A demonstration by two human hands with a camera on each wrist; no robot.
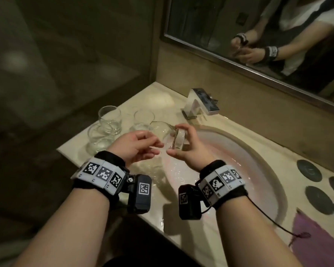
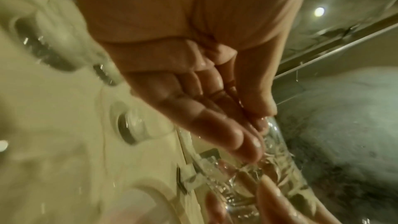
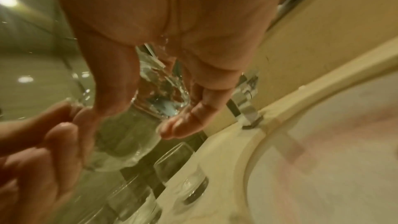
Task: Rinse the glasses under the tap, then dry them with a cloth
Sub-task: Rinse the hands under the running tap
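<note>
A clear glass (image 1: 162, 130) lies on its side in the air over the left rim of the sink (image 1: 258, 151). My right hand (image 1: 176, 140) grips its thick base between thumb and fingers. My left hand (image 1: 156, 149) pinches the open end with wet fingertips. The left wrist view shows the left hand (image 2: 258, 130) on the glass (image 2: 258, 185). In the right wrist view the right hand (image 3: 133, 120) is wrapped round the glass (image 3: 129, 142). The square chrome tap (image 1: 201, 102) stands behind, and no stream of water shows. A purple cloth (image 1: 316, 237) lies at the counter's front right.
Three more clear glasses (image 1: 109, 117) (image 1: 99, 139) (image 1: 143, 118) stand upright on the marble counter left of the sink, close to my left hand. Several dark round coasters (image 1: 308, 169) lie on the right. A mirror (image 1: 258, 35) hangs behind the tap.
</note>
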